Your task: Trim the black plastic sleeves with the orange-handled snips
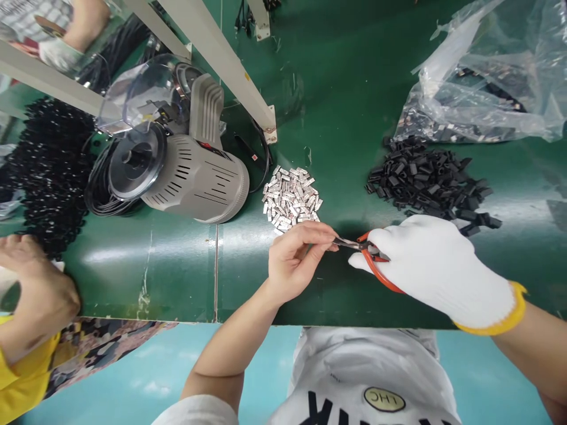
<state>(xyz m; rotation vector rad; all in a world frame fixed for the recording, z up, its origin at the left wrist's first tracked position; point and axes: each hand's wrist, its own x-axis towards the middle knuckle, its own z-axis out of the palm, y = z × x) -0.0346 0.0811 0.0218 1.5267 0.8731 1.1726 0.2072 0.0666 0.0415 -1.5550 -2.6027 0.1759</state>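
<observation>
My left hand (295, 260), bare, pinches a small part between thumb and fingertips; its kind is hidden by the fingers. My right hand (425, 265), in a white knitted glove with a yellow cuff, grips pliers with orange handles (380, 277). Their narrow dark jaws (349, 242) point left and meet the fingertips of my left hand. Just beyond the left hand lies a pile of small silver metal pieces (291, 198). Past the right hand is a heap of small black plastic pieces (425, 177).
A clear plastic bag (482, 106) of small parts lies at the back right. On the left stands a grey machine (199, 177) with a clear cover, near a white post (221, 53). Black cables (53, 165) are piled further left, beside another person's hand (39, 289).
</observation>
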